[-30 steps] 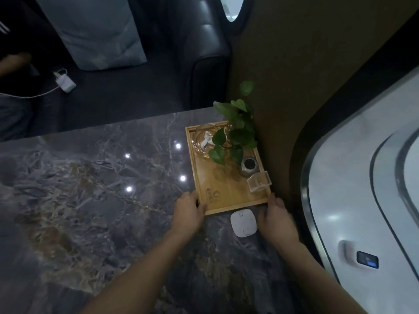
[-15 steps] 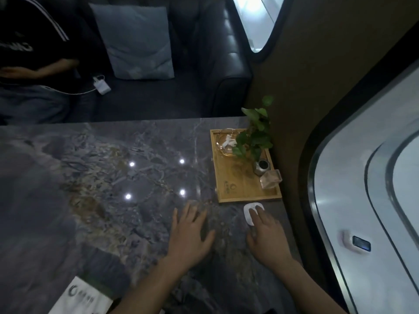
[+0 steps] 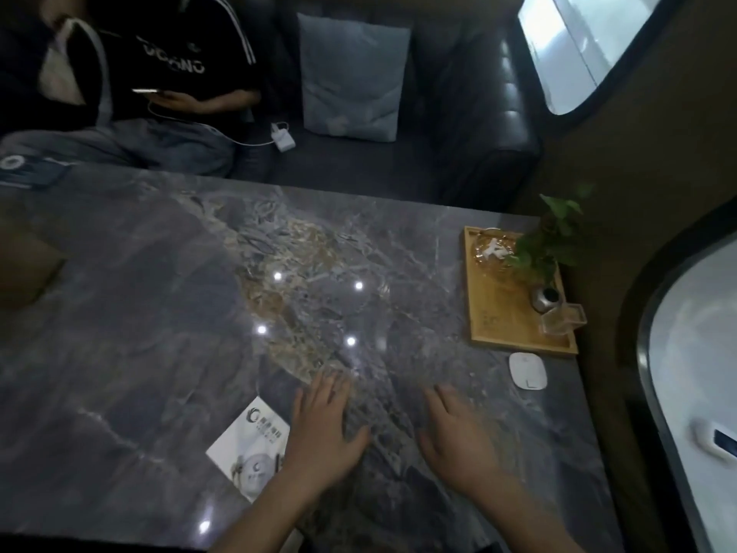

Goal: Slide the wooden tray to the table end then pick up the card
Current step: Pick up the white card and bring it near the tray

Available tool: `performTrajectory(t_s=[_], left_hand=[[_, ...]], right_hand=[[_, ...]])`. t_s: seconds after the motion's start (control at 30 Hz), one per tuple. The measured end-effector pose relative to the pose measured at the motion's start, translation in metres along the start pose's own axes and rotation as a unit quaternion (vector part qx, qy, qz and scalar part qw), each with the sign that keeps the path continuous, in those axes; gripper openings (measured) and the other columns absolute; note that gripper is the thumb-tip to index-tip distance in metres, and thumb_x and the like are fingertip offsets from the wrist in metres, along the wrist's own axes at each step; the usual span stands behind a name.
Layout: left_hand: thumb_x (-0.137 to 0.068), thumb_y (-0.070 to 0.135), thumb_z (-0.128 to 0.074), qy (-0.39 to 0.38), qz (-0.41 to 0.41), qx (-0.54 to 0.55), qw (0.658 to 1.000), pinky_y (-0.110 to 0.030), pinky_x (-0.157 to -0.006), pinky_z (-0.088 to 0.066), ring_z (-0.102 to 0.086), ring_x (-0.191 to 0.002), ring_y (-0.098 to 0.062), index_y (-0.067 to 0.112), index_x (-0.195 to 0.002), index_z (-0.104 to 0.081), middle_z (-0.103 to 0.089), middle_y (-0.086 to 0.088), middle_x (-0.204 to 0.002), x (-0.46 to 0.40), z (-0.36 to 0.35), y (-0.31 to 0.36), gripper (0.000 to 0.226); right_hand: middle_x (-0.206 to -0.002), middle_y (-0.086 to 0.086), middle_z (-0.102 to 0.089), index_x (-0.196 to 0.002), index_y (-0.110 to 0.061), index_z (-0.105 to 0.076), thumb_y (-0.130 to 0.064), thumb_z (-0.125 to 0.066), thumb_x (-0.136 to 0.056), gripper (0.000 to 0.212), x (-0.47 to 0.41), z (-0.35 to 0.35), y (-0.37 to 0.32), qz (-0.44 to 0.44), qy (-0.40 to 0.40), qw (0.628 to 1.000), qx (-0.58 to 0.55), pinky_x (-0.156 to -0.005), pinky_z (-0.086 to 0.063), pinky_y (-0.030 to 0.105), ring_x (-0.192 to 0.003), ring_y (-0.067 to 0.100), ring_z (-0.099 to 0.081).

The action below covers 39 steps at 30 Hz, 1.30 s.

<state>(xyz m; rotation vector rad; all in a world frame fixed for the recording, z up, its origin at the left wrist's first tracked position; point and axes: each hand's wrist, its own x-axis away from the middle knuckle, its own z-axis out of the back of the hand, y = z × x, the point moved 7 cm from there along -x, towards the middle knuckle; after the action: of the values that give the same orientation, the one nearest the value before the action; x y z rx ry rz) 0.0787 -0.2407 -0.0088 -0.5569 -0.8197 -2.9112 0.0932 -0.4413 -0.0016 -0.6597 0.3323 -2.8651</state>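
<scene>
The wooden tray (image 3: 502, 317) lies at the right end of the marble table (image 3: 159, 313), against the wall. It carries a glass dish, a small potted plant (image 3: 550, 241) and a clear square cup (image 3: 562, 319). A white printed card (image 3: 249, 445) lies flat near the table's front edge. My left hand (image 3: 323, 429) is open, palm down, just right of the card, with its wrist over the card's corner. My right hand (image 3: 458, 437) is open too, flat over the bare marble, well short of the tray.
A small white rounded device (image 3: 527, 370) lies just in front of the tray. A person with a phone sits on the dark sofa (image 3: 458, 113) across the table, next to a grey cushion (image 3: 351, 77) and a white charger (image 3: 282, 137). A curved white wall panel stands at the right.
Both hands let go of the tray, which stays at the table's right end. They drew back and left; the right hand left the white device. The card has come into view beside my left hand.
</scene>
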Motion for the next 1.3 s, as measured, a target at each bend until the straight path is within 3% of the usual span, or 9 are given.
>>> performTrajectory(t_s=[0.1, 0.27, 0.4, 0.57, 0.67, 1.03, 1.3], left_hand=[[-0.083, 0.063, -0.044, 0.017, 0.014, -0.001, 1.000, -0.044, -0.124, -0.003, 0.002, -0.153, -0.017, 0.032, -0.154, -0.017, -0.009, 0.006, -0.165, 0.018, 0.008, -0.030, 0.082], [-0.080, 0.058, -0.048, 0.025, 0.042, -0.030, 0.998, -0.043, -0.122, 0.002, 0.002, -0.153, -0.019, 0.024, -0.156, -0.013, -0.007, 0.003, -0.166, 0.047, 0.020, -0.079, 0.090], [-0.081, 0.058, -0.047, 0.037, 0.070, -0.025, 0.997, -0.045, -0.121, -0.004, 0.001, -0.152, -0.023, 0.020, -0.155, -0.009, -0.004, -0.002, -0.165, 0.062, 0.024, -0.108, 0.092], [-0.076, 0.072, -0.043, 0.009, 0.083, -0.024, 0.996, -0.046, -0.123, -0.003, 0.003, -0.152, -0.027, 0.022, -0.155, -0.002, 0.001, -0.004, -0.165, 0.065, 0.020, -0.131, 0.102], [-0.069, 0.068, -0.052, -0.015, 0.073, -0.017, 0.997, -0.047, -0.123, -0.001, 0.007, -0.152, -0.028, 0.024, -0.155, 0.003, 0.006, -0.003, -0.165, 0.064, 0.016, -0.139, 0.111], [-0.067, 0.080, -0.044, 0.000, 0.032, -0.025, 0.999, -0.045, -0.120, -0.018, -0.006, -0.147, -0.027, 0.025, -0.153, 0.010, 0.002, -0.006, -0.161, 0.058, 0.008, -0.141, 0.116], [-0.067, 0.076, -0.045, 0.021, 0.024, -0.039, 0.999, -0.044, -0.118, -0.022, -0.013, -0.142, -0.028, 0.024, -0.154, 0.010, -0.001, -0.005, -0.160, 0.060, 0.005, -0.142, 0.116]], right_hand=[[-0.158, 0.010, -0.029, -0.151, -0.015, -0.026, -0.042, -0.046, -0.091, 0.068, 0.002, -0.014, -0.033, 0.025, -0.022, 0.999, 0.000, -0.117, -0.027, 0.039, -0.144, 0.027, -0.029], [-0.153, 0.009, -0.039, -0.147, -0.016, -0.033, -0.043, -0.034, -0.082, 0.071, 0.008, -0.040, -0.091, 0.075, -0.024, 0.997, 0.008, -0.114, -0.034, 0.041, -0.139, 0.028, -0.038], [-0.144, 0.010, -0.052, -0.140, -0.014, -0.047, -0.038, -0.054, -0.079, 0.066, 0.012, -0.054, -0.125, 0.087, -0.009, 0.996, 0.026, -0.106, -0.044, 0.042, -0.130, 0.030, -0.052], [-0.159, 0.010, -0.025, -0.151, -0.014, -0.024, -0.033, -0.045, -0.089, 0.067, 0.013, -0.073, -0.161, 0.122, -0.068, 0.990, 0.025, -0.117, -0.025, 0.042, -0.145, 0.029, -0.027], [-0.161, 0.009, -0.021, -0.152, -0.016, -0.019, -0.031, -0.044, -0.090, 0.068, 0.013, -0.080, -0.178, 0.134, -0.081, 0.987, 0.029, -0.119, -0.021, 0.040, -0.147, 0.027, -0.021], [-0.161, 0.011, -0.022, -0.150, -0.023, -0.027, -0.030, -0.039, -0.089, 0.063, 0.009, -0.100, -0.187, 0.103, -0.069, 0.992, -0.004, -0.115, -0.030, 0.044, -0.143, 0.029, -0.031], [-0.154, 0.003, -0.035, -0.143, -0.032, -0.037, -0.034, -0.037, -0.083, 0.061, 0.009, -0.105, -0.186, 0.096, -0.036, 0.990, -0.101, -0.097, -0.051, 0.042, -0.127, 0.027, -0.051]])
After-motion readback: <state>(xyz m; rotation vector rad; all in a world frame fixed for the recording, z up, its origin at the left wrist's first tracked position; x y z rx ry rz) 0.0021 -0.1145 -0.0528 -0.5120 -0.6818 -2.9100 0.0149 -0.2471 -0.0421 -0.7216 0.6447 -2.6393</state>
